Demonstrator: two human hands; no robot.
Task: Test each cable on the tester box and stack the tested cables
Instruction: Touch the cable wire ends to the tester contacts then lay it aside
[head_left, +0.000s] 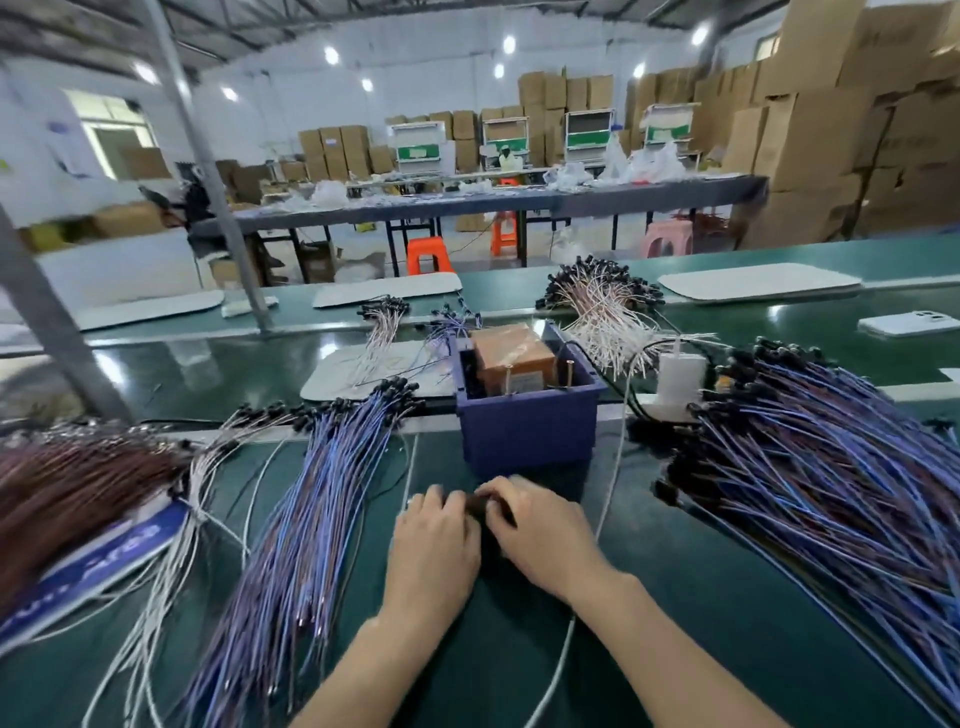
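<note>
Grip: left hand and right hand both pinch a dark connector low over the worktop, just before the tester box. Best to keep the connector pinched near its tip, bring it squarely to the brass posts, then lay it on one pile only. Blur and fingers hide its wire; whether left pile or right pile holds tested cables cannot be told.

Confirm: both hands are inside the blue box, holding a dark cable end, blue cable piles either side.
Wrong: the head view shows the left hand and right hand holding the dark cable end in front of the blue box, not inside it.
</note>
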